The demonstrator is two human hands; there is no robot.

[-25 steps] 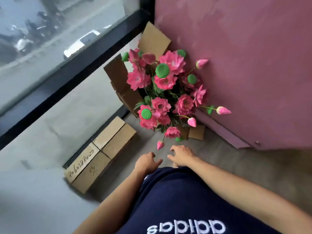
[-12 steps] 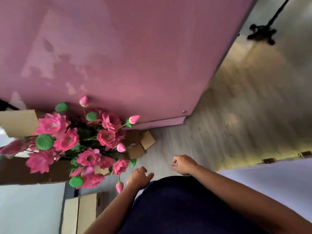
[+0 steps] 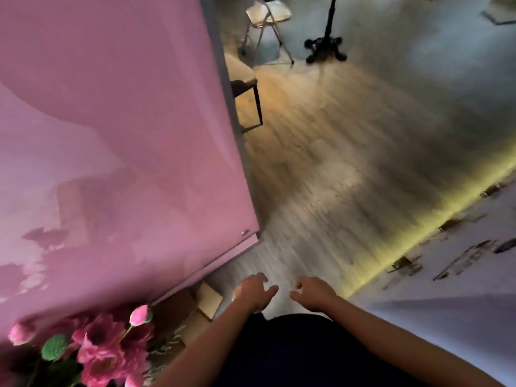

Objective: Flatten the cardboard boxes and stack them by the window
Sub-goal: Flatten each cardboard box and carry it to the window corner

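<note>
1. Head view: blurred throughout; fine detail cannot be read.
2. Left hand (image 3: 252,290): held low in front of the body, fingers loosely curled, holding nothing.
3. Right hand (image 3: 312,293): just beside the left hand, apart from it, fingers loosely curled, holding nothing.
4. Box (image 3: 201,308): brown cardboard with open flaps, on the floor (image 3: 321,163) at the foot of the pink wall (image 3: 111,135), just left of the left forearm and behind the flowers (image 3: 92,350). Neither hand touches it.
5. Flowers: pink blooms with green pods, at the lower left, against the wall.
6. Chair (image 3: 265,26): folding type, on the floor at the top of the view.
7. Stand (image 3: 325,48): black, footed base, right of the chair.
8. Light strip (image 3: 418,238): yellow-green glow along the floor edge at right.
</note>
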